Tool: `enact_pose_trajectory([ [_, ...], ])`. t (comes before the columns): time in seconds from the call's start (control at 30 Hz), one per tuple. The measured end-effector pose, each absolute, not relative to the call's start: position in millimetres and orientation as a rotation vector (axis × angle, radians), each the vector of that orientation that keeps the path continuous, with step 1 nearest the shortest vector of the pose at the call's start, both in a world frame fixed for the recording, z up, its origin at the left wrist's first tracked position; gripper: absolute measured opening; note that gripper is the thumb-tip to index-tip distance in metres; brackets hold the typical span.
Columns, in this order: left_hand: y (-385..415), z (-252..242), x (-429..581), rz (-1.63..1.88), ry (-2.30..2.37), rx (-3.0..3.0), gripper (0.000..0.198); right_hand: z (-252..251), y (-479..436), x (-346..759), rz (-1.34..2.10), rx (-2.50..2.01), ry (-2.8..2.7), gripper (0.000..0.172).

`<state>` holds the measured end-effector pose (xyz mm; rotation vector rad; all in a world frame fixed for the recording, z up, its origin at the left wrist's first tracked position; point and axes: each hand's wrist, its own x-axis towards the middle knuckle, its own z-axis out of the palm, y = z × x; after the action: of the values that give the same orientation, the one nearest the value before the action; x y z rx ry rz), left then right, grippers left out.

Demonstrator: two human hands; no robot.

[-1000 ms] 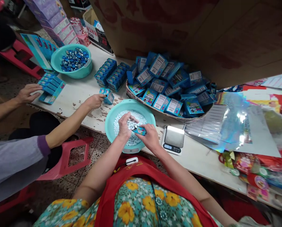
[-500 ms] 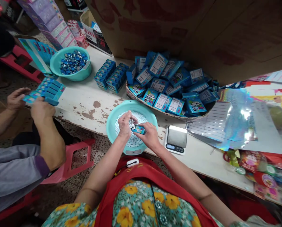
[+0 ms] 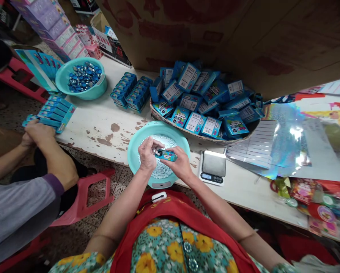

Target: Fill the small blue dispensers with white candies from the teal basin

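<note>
Above a turquoise basin (image 3: 131, 157) of small white candies (image 3: 161, 171), my right hand (image 3: 181, 162) grips a small blue candy box (image 3: 169, 156) by its right end. The dark open end of that box points left. My left hand (image 3: 148, 154) is cupped against this opening with curled fingers. A few white candies show in its palm; the rest of the palm is hidden. To the right of the basin lies a digital scale (image 3: 213, 164).
A basket (image 3: 184, 131) heaped with blue boxes stands behind the basin. Left of it are rows of blue boxes (image 3: 124, 89) and a turquoise bowl (image 3: 101, 91) of blue-silver pieces. A co-worker's hands (image 3: 39, 131) work at far left. Plastic sheets (image 3: 275, 144) lie right.
My left hand's fingers have closed in over the box's opening, and fewer white candies show in it. The co-worker's hands have come together at the blue boxes.
</note>
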<state>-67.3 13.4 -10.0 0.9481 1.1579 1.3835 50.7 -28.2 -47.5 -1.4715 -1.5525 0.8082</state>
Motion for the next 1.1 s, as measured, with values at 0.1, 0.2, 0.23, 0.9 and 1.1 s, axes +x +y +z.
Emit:
enact_pose_trajectory([
  [0.1,12,-12,-64,1.341,1.176,0.974,0.039,-54,-25,48,0.807,-1.455,-1.512,0.036],
  [0.2,16,-15,-68,1.307,1.192,0.961,0.038,-67,-22,47,0.874,-1.444,-1.454,0.036],
  [0.23,18,-17,-73,1.314,1.196,0.956,0.038,-69,-22,49,0.903,-1.424,-1.443,0.036],
  [0.9,-2,-120,-118,-0.323,0.975,2.329,0.031,-116,-18,73,0.681,-1.501,-1.179,0.038],
  [1.1,20,-121,-141,0.018,1.465,1.876,0.018,-98,-24,75,0.727,-1.482,-1.218,0.039],
])
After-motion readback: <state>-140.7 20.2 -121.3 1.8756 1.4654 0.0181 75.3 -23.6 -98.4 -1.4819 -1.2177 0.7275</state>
